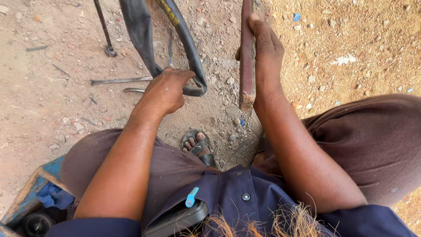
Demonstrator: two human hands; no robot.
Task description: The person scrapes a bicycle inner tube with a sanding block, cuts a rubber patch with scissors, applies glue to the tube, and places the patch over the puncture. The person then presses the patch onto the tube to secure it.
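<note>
Head view: my left hand (165,90) grips black inner tube (188,57); right hand (263,48) clamps wooden stick (247,61) just right of tube. Step, I reckon: working tube; next needs firm hold.

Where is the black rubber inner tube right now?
In the head view, the inner tube hangs left of centre, gripped by the left hand, left of the wooden bar in the right hand.

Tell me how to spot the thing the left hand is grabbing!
Start at the dusty ground, then follow the left hand out from the knees. It grips a black rubber tube, limp and looping, unlike the stiff reddish wooden stick in the right hand.
</note>
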